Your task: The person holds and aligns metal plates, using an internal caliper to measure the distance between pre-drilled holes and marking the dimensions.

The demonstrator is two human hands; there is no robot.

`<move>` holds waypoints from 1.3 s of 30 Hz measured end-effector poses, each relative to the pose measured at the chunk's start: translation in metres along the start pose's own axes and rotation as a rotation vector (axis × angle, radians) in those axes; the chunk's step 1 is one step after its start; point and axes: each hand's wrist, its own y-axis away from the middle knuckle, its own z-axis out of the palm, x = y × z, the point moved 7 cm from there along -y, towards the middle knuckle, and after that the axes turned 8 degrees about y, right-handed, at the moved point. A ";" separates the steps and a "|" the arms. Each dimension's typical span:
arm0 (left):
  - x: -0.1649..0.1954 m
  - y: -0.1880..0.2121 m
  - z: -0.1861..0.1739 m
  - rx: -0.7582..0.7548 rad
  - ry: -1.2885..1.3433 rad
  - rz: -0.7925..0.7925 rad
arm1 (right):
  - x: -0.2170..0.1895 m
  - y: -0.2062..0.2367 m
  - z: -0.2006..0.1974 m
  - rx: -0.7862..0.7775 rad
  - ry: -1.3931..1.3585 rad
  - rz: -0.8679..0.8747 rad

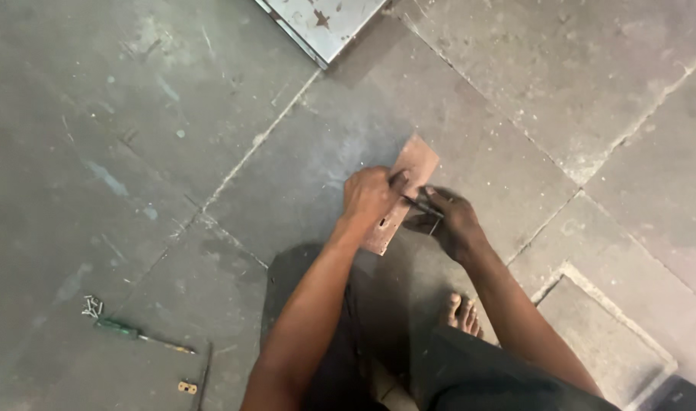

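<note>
Lying at the far left of the stone floor (135, 114) was a small heap of screws (92, 307), and just beside it a green-handled screwdriver (127, 329) pointed toward the person. A little to the right, near the lower edge, sat a small brass-coloured fitting (186, 387) next to a thin dark rod (204, 377); none of these was being touched. At the top, a pale metal panel (321, 21) with rust spots stood well apart from the work.

In the middle, the left hand (369, 196) was pressed down on a reddish-brown board (406, 189) that lay flat on the floor, its grip closed over the board's middle and holding it steady. A dark hole showed in the board near its lower end, just below that hand. To the right, the right hand (453, 222) had its grip closed around a thin dark tool (419, 204), whose tip met the board's right edge. What kind of tool it was could not be told.

Judging by this, the work on the board was under way and unfinished: one hole was there, and the screws and screwdriver lay unused. A bare foot (462, 313) rested on the floor below the right hand.
</note>
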 end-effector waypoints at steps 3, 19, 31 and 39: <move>-0.006 -0.008 -0.022 0.082 0.065 -0.054 | -0.054 0.055 0.013 0.338 1.386 -1.039; 0.001 -0.006 -0.010 0.044 0.029 -0.090 | -0.050 0.060 -0.010 0.344 1.580 -1.001; 0.017 -0.005 0.007 0.042 0.004 -0.004 | -0.037 0.039 -0.029 0.291 1.444 -0.868; 0.012 -0.005 0.012 0.077 0.067 -0.092 | -0.030 0.029 -0.055 0.259 0.936 -0.452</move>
